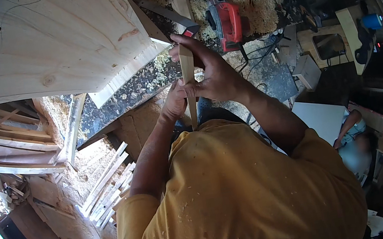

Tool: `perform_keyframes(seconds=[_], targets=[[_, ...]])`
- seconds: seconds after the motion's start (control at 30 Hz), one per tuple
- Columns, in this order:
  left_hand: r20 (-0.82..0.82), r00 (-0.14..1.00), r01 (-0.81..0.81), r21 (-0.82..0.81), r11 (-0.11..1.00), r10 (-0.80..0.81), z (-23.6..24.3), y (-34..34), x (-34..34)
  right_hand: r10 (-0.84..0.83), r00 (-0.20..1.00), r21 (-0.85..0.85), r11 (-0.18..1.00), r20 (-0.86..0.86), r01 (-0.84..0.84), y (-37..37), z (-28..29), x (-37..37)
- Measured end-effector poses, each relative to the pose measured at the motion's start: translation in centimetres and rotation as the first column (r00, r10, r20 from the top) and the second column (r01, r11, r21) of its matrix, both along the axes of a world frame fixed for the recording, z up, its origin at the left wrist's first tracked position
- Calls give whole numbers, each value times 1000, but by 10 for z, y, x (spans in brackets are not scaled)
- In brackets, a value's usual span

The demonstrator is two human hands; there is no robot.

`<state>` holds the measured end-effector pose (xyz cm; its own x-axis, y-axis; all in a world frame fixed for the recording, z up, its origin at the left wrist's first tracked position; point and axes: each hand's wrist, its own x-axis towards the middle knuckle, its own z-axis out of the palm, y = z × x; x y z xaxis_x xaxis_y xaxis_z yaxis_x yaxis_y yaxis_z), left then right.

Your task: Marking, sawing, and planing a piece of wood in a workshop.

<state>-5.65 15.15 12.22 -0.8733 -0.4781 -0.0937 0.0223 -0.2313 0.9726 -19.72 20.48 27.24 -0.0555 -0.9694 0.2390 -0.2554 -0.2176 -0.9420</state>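
Observation:
In front of my chest I hold a narrow, pale wooden strip upright, one edge turned toward me. My right hand is closed round its right side, with fingers reaching over the far face near the top. Lower down, my left hand grips the strip from the left, its fingers close to the right hand's. The strip's lower end comes down close to my shirt. Just beyond the hands, a dark metal bar with a red-marked end lies on the shavings-strewn workbench.
A red electric planer rests on the bench to the right, its cable trailing below. A large plywood panel covers the left side. Wood strips lie lower left. Another person is at the right beside a white panel.

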Motion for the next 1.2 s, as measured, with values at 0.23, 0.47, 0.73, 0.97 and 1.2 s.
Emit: perform_keyframes(seconds=[0.23, 0.47, 0.73, 0.97, 1.2], targets=[[-53, 996, -62, 52, 997, 65, 29, -1, 5, -128, 986, -61, 991, -110, 122, -2, -8, 2], [-132, 963, -244, -41, 969, 236, 31, 16, 14, -293, 933, -149, 952, -210, 266, -12, -5, 11], [-160, 945, -255, 184, 949, 285, 30, 0, 16, -297, 938, -109, 953, -178, 282, -12, -6, 2], [-206, 923, -253, 309, 917, 325, 33, -6, 8, -366, 920, -130, 928, -137, 350, -9, -6, -1], [-163, 931, -290, 214, 933, 327, 36, -12, 8, -371, 923, -94, 927, -99, 363, -10, -11, -7]])
